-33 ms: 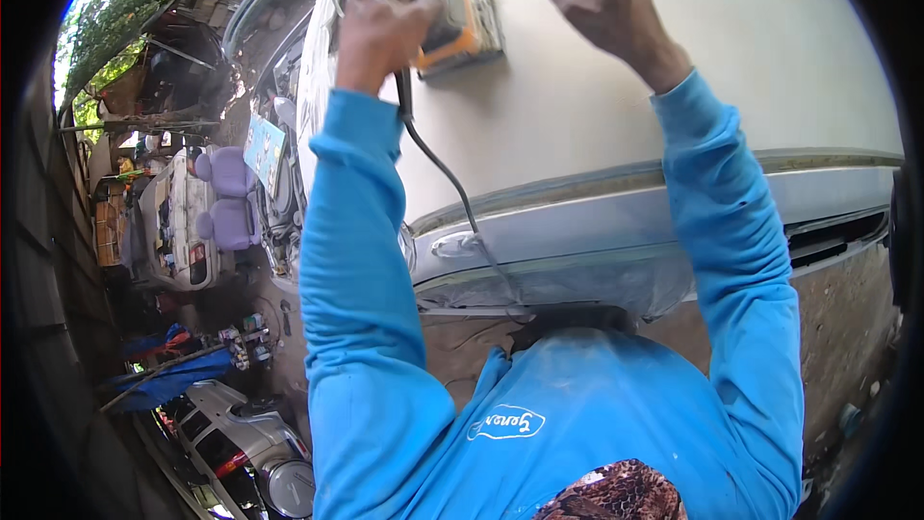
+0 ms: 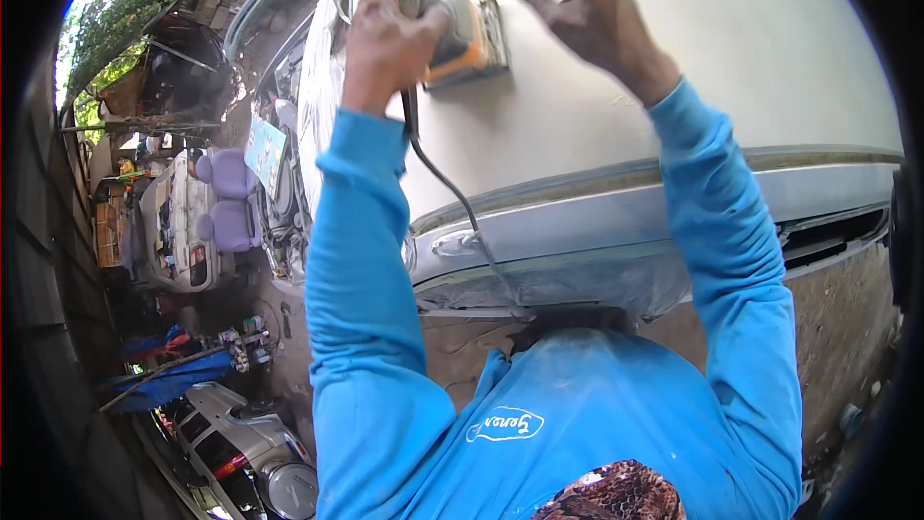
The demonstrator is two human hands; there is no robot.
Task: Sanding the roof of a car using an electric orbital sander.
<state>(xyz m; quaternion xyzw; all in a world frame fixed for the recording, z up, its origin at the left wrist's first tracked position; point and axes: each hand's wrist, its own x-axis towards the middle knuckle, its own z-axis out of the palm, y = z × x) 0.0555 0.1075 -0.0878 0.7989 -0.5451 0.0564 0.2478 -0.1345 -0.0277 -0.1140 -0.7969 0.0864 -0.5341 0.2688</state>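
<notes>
Wrapped round the grip of an orange and grey power sander (image 2: 469, 43), my left hand (image 2: 389, 39) is closed. The sander's pad lies against the pale, matte roof panel (image 2: 751, 58) of a car. From under my left wrist a dark cord (image 2: 445, 176) trails down across the roof edge and over the car's side. My right hand (image 2: 599, 14) is held over the panel to the right of the sander. It is empty, its fingers apart; whether it touches the surface I cannot tell.
Clear plastic sheeting (image 2: 325, 48) covers the panel's left edge. Nearer me are the roof trim and a door handle (image 2: 454, 245). To the left are purple seats (image 2: 231, 200), a stripped car body (image 2: 178, 221), a blue tarp (image 2: 178, 380) and a silver vehicle (image 2: 231, 443).
My left hand and the sander have shifted slightly toward me and to the right. My right hand has moved a little left.
</notes>
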